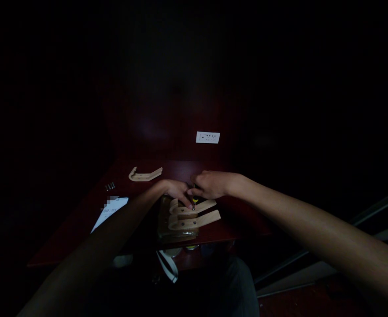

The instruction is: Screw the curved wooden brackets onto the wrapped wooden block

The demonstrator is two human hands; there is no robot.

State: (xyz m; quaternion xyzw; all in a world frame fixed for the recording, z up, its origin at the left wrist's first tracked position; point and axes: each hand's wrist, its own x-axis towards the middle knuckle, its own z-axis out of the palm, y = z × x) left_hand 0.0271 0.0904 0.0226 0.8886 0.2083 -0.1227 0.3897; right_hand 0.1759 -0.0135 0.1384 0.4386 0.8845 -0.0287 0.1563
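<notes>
In the dim head view, my left hand (179,191) reaches over the farther of two pale wooden J-shaped hooks (200,207), one fingertip pressed on it beside a small screw (193,209). Closed fingers of my right hand (210,184) grip a screwdriver (195,200) with a yellow part, held upright above that screw. The hand hides most of the tool. The nearer wooden hook (200,221) lies alongside, showing two dark holes or screw heads. Both hooks rest across a brownish block with a shiny clear surface (164,233).
A third wooden hook (144,177) lies farther back on the dark red table (64,237). Several small screws (109,186) sit at the left, near a lit phone screen (114,208). A white socket plate (208,137) is on the wall. Below the table edge hangs a white strap (169,266).
</notes>
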